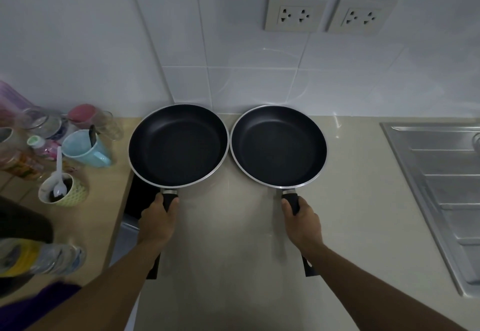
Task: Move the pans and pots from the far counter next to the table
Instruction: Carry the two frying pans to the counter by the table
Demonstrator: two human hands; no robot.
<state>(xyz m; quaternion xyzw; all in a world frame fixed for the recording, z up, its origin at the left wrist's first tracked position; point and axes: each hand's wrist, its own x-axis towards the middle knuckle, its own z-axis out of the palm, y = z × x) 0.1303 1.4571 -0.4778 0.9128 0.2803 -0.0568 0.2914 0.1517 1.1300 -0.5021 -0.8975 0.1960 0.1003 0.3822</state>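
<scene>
Left hand (158, 223): closed around the black handle of the left frying pan (178, 145), thumb on top near the pan end; the tail of the handle shows below the forearm.
Right hand (302, 223): closed around the handle of the right frying pan (278, 146) in the same way.
Pan position: each pan bowl lies straight ahead of its own hand, toward the tiled wall. The rims are side by side, close to touching or just touching.
Long axis: both handles run from the wall back toward the person, roughly parallel.
Support: both pans are over the pale counter (363, 201). The left frying pan overhangs a flat black panel (141, 195) at the counter's edge. Cannot tell whether the pans rest on the surface or are held just above it.
Pan contents: both bowls are dark and hold nothing.
Outward of left hand: a wooden table (101, 214), just beside the counter.
Table containers: a blue mug (85, 150) holds a dark utensil; a green patterned cup (63, 190) holds a white plastic spoon (59, 175) and dark residue. Glass jars and a plastic bottle (52, 255) lie nearby.
Outward of right hand: a steel sink (436, 188), well apart.
Judgement: this counter adjoins the table, so it is probably the set-down place; both pans can go straight down, keeping the left one clear of the counter edge.
</scene>
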